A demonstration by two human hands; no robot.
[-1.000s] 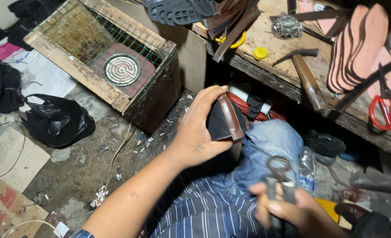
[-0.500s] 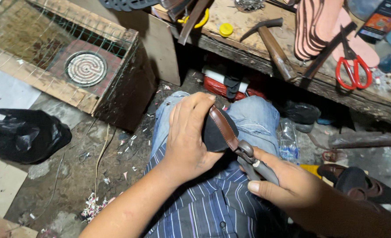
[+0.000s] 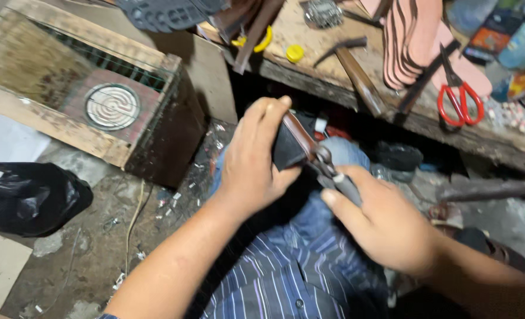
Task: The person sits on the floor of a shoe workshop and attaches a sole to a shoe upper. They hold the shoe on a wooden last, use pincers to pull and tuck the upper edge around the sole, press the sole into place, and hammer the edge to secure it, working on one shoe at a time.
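the left hand (image 3: pixel 253 162) is wrapped shut around a dark shoe piece (image 3: pixel 287 147) with a brown edge, above the lap. the right hand (image 3: pixel 386 227), at five o'clock from it, is closed on grey pliers (image 3: pixel 333 174), whose long axis points toward eleven o'clock, tip touching the piece's brown edge.

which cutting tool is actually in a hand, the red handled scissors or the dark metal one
The dark metal tool, gripped by the right hand against the shoe piece held by the left hand. The red-handled scissors lie untouched on the workbench.
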